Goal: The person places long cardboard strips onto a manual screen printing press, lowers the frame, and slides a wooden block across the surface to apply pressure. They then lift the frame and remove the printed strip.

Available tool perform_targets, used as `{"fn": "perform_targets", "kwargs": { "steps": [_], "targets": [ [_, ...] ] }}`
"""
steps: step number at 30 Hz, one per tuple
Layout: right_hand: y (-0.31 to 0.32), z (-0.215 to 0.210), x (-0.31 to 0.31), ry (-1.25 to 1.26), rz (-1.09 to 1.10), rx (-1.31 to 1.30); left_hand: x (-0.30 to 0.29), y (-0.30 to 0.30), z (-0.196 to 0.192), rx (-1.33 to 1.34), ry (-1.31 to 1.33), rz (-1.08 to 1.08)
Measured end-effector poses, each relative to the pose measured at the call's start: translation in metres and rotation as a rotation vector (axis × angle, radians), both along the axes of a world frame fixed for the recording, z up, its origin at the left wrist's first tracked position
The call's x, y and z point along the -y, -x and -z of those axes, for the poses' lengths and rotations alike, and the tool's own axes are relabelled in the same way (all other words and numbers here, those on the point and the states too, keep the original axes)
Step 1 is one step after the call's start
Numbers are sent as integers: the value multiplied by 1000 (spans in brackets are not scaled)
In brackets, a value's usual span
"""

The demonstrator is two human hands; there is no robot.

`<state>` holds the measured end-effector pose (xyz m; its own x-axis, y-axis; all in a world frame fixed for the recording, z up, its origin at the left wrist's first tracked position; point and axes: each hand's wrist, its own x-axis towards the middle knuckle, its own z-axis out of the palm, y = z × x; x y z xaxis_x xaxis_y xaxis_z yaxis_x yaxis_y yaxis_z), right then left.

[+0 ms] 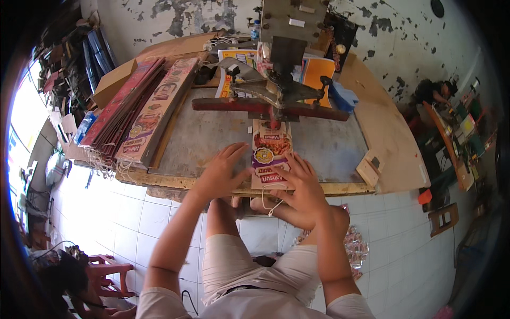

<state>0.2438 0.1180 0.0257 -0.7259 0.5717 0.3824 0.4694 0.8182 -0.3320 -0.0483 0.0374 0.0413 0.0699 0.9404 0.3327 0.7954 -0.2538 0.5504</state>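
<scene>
I'm watching from afar, and here is the right hand [303, 183], fingers fanned out, nothing clenched in it, its fingertips over the right side of the printed cardboard strip [272, 142]. So the strip lies just under and to the left of those fingers, colourful face up, its near end right by the thumb. I can't tell how firmly the fingertips press. And on the other side, the left hand [223, 170]! Palm down, fingers spread, holding nothing, its thumb reaching toward the strip's left edge; whether it touches, I can't say. So the strip sits between my two hands, running away from them, its far end going in beneath the red metal crossbar [223, 105] of the press. A white string loop [270, 206] dangles from the near end, below the right thumb. Under it all, the grey metal plate [332, 151] spreads out to both sides of the hands. Well left of the left hand, a pile of printed strips [161, 111] lies beside a dark red stack [122, 103], strings trailing over the near edge. Right of the right hand, a small wooden block [370, 167] rests by the table's edge.
</scene>
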Motion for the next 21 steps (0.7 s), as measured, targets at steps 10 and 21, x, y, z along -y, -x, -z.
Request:
{"fn": "perform_targets", "kwargs": {
  "steps": [10,21],
  "targets": [
    [-7,10,-5,-31,27,-1,-10,-24,26,-109,-130,10],
    [-5,18,-15,-16,13,-26,-12,-24,27,-146,-135,-19]
  ]
}}
